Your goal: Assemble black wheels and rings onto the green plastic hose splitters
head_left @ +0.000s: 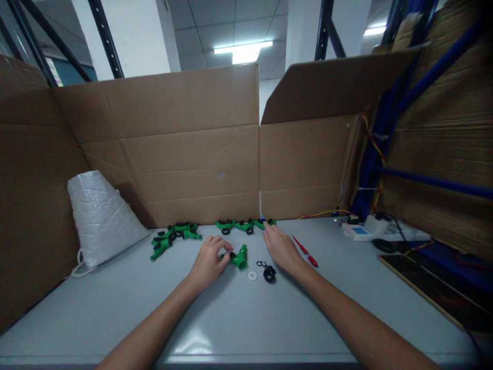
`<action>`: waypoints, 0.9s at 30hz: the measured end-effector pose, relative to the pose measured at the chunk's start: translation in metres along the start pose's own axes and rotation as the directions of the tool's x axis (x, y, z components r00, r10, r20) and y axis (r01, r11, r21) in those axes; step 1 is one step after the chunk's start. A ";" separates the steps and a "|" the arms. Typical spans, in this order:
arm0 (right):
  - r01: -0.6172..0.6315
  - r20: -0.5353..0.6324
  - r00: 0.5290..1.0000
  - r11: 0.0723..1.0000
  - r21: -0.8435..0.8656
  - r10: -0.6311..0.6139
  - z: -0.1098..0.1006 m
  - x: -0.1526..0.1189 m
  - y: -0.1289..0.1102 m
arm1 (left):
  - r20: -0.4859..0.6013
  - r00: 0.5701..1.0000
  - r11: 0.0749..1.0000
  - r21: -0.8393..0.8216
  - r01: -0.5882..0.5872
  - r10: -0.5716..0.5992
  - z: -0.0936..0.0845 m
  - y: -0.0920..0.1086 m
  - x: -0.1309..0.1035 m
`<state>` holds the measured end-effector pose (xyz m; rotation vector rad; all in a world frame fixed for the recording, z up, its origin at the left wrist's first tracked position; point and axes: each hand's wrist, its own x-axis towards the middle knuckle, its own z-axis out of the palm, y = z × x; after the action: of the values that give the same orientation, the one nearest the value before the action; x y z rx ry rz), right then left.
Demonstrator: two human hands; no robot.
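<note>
My left hand (211, 259) is closed, fingers curled at the left end of a green fitting (240, 258) with a small dark part by the fingertips. Stretched forward, my right hand (280, 247) reaches the right end of a row of green fittings with black rings (244, 226); its fingers are extended, and whether they touch the end piece is hard to tell. Between my hands lie a white ring (252, 276), small black rings (261, 263) and a round black part (269, 274). Just right of my right hand is a red screwdriver-like tool (306, 252).
A pile of green fittings (175, 236) sits at the back left, near a white sack (103, 221). Cardboard walls (192, 154) enclose the grey table (215, 318). At the right are a power strip (385, 230), cables and a dark flat panel (431, 288).
</note>
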<state>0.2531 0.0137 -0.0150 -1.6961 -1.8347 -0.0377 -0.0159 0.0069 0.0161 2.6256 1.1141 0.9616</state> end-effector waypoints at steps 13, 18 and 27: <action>-0.103 0.239 0.955 0.952 -0.289 0.176 -0.004 -0.006 0.000 | 0.071 0.997 0.998 -0.060 -0.014 0.018 0.000 0.006 -0.001; -0.098 0.252 0.949 0.938 -0.332 0.188 -0.005 -0.008 -0.004 | 0.136 0.991 0.999 -0.051 -0.015 0.021 -0.001 0.008 -0.004; -0.061 0.192 0.973 0.944 -0.324 0.129 -0.022 -0.009 -0.015 | 0.198 0.980 1.000 0.027 0.011 -0.016 0.004 -0.003 -0.006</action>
<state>0.2486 -0.0062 0.0048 -2.0793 -1.9807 -0.1222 -0.0187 0.0052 0.0087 2.6598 1.1013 0.6685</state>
